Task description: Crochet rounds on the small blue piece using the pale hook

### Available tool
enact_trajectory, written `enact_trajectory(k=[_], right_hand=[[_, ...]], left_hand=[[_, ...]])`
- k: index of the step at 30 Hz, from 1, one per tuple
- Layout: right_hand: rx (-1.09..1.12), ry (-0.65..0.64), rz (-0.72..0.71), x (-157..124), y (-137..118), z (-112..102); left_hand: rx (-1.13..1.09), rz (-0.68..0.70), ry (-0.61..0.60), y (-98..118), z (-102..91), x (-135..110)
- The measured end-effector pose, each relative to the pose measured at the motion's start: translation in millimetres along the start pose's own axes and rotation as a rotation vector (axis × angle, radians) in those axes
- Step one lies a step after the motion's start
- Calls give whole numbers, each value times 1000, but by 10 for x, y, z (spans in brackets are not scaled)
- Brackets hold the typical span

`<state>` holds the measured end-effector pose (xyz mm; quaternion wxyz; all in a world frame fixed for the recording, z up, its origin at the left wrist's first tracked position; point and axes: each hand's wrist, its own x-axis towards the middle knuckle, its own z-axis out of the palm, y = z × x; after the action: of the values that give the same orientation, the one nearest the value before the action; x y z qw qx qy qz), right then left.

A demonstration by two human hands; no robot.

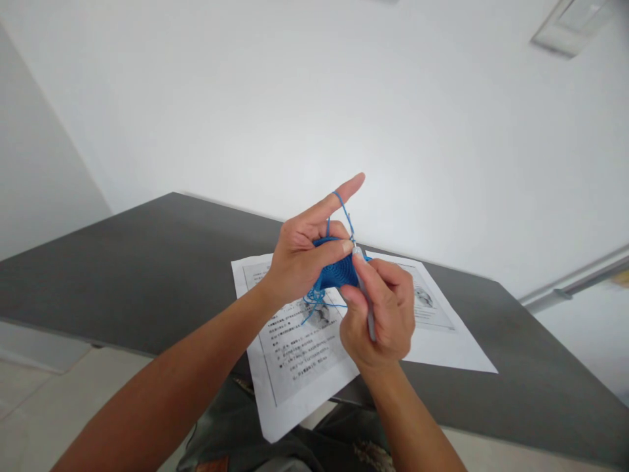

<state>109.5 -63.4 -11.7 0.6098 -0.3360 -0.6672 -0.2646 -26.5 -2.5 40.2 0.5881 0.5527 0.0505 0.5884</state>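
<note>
A blue crochet piece (339,274) is pinched between the thumb and fingers of my left hand (304,252). The left index finger stretches up and to the right, with blue yarn (350,223) looped over it and running down to the work. My right hand (381,305) grips a crochet hook (364,288) by its pale grey handle. The hook's tip meets the top edge of the piece beside my left thumb, where the stitch is too small to make out. Loose yarn ends (314,298) dangle below the piece.
Two printed paper sheets (299,367) (452,334) lie beneath my hands on a dark grey table (147,269). The nearer sheet hangs past the table's front edge over my lap. A white wall (246,98) rises behind the table.
</note>
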Motion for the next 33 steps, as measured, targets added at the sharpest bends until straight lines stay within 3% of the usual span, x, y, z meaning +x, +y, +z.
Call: enact_trajectory(k=[3,7,16,23,26,29,33], right_hand=[[-50,20,-89,14,18,-7],[-9,28,-65,32,-18,-8],[119,65,78,59,-81,-26],[106,74,109,61,-195,-31],[313,121,301,70,-243,32],[675,143,568,101,-218,101],[945,64,686,177,-125,102]], left_hand=[[-91,-124,-70,54,-42,17],[-199,-209,-116,101,-65,25],[-155,-172,-114,149,-59,0],[-129,-155,-83,193,-35,-17],[-174,-169,-83,192,-40,-4],[-237,-183,-109,166,-69,16],[-308,-218,-178,125,-107,23]])
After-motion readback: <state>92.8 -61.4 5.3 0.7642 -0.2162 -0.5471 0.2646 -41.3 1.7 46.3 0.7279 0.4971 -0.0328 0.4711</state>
